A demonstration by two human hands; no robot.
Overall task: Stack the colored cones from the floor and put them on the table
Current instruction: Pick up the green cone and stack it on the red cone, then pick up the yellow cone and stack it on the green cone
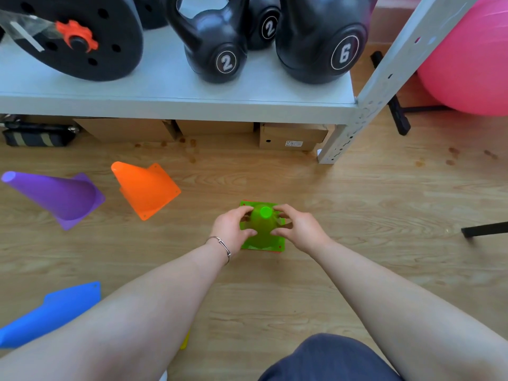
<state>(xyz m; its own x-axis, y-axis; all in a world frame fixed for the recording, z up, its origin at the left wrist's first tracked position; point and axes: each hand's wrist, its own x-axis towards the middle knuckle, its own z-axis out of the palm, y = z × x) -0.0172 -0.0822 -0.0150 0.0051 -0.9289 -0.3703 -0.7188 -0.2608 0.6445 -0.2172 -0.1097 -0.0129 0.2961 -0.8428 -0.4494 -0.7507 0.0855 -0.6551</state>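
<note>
Grey bench carries kettlebells marked "6", "2", "2"; on the wood floor lie purple cone, orange cone and blue cone. Left hand and right hand both grasp the upright green cone, seemingly seating it on a reddish-edged one beneath. Stacking step underway, I judge; next calls for fetching a loose cone.

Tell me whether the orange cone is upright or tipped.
Tipped. The orange cone lies on its side on the floor, tip toward the shelf and square base lifted, facing the camera.
</note>
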